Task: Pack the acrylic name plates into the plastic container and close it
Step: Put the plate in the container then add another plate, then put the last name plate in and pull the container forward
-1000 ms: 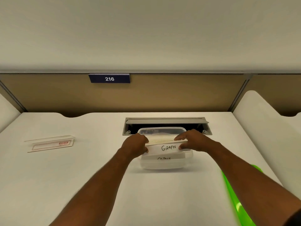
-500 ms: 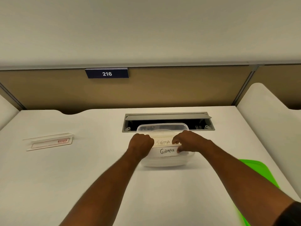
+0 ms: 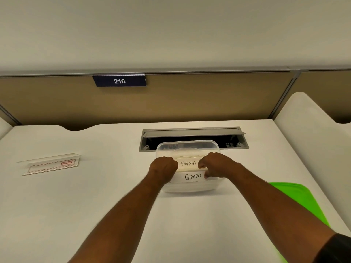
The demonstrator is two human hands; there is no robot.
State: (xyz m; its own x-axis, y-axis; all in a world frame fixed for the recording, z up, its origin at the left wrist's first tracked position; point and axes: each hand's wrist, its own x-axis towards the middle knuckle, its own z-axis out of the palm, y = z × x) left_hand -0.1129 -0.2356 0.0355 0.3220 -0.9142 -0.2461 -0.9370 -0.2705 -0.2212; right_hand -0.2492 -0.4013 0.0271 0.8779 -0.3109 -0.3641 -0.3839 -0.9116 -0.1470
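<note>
A clear plastic container (image 3: 188, 146) stands open on the white desk, just in front of the cable hatch. Inside it lie name plates: one lettered SIGMA (image 3: 188, 163) behind one lettered GIRAFEE (image 3: 192, 177). My left hand (image 3: 163, 168) is closed over the left ends of these plates. My right hand (image 3: 218, 165) pinches the right end of the GIRAFEE plate, fingers curled at its top edge. Another acrylic name plate (image 3: 50, 164) with a red-printed insert lies apart on the desk at far left. The green lid (image 3: 298, 200) lies flat at right, partly under my right forearm.
The open grey cable hatch (image 3: 193, 132) is sunk into the desk directly behind the container. A brown partition with a blue sign reading 216 (image 3: 119, 81) closes the back. A white side divider (image 3: 313, 133) rises at right.
The GIRAFEE plate has gone down into the container, uncovering the SIGMA plate behind it and hiding the plate below. My hands have lowered with it. The view has tilted slightly.
</note>
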